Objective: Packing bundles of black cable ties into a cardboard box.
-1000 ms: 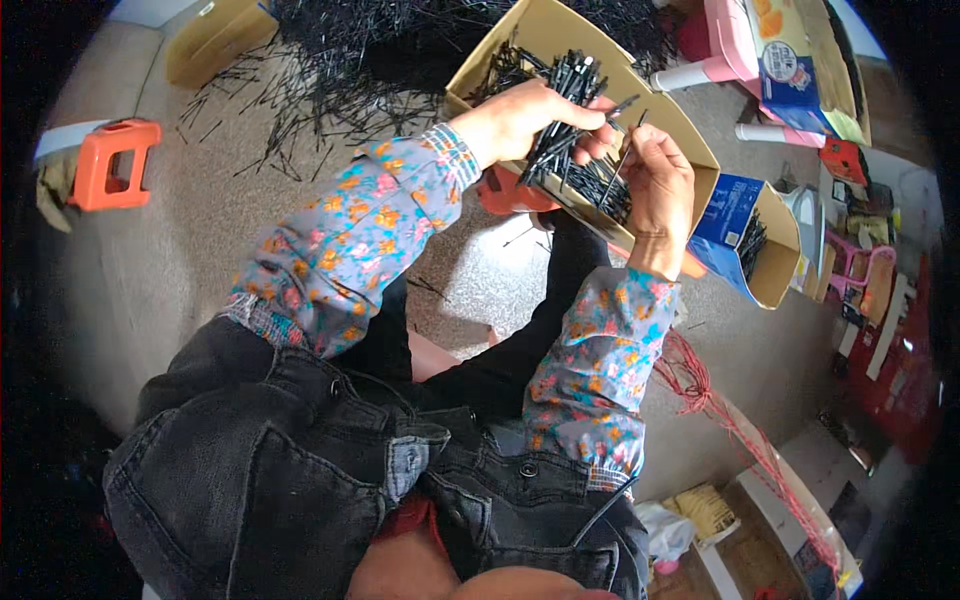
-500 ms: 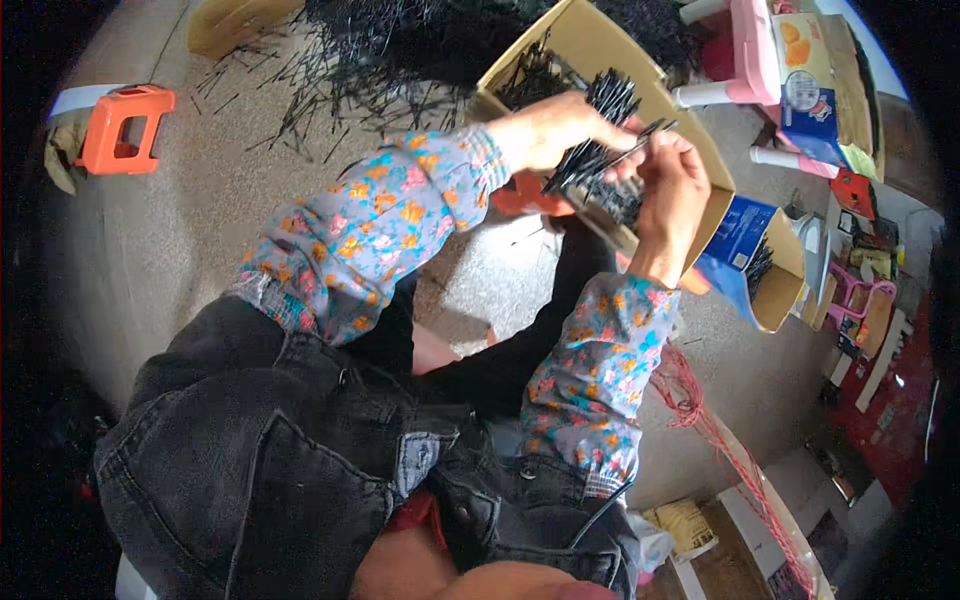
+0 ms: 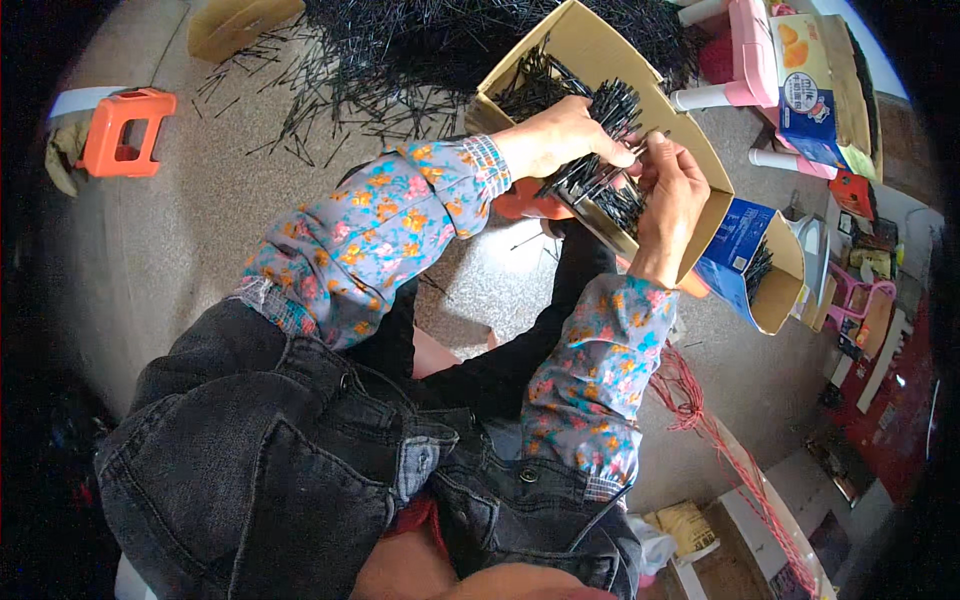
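- Two hands work close together over a cardboard box [image 3: 590, 45], the left hand [image 3: 565, 135] coming across its near side and the right hand [image 3: 675, 190] over its right part
- The left grip is closed around a bundle of thin black pieces [image 3: 615, 105], with the thumb lying over it; the bundle is held tilted above the box, not laid down in it
- The right grip is a fine pinch of thumb and fingertips, and it seems to be grasping one thin dark piece [image 3: 640, 148] beside the left thumb; whether its lower end touches the bundle, I cannot tell
- More loose black pieces [image 3: 540, 80] lie inside the box, under and beyond the hands
- As I judge, the step in hand is the handling of single pieces at the bundle: the left hand serves as holder and the right hand does the finer work
- In my judgement, the next move calls for a steady left hold and a light right pinch, keeping the one piece in line with the others, because such thin things could easily slip or cross
- Further away, a large black pile [image 3: 420, 40] lies on the floor [image 3: 220, 200], and a blue box [image 3: 735, 235] with similar pieces stands just beside the cardboard box
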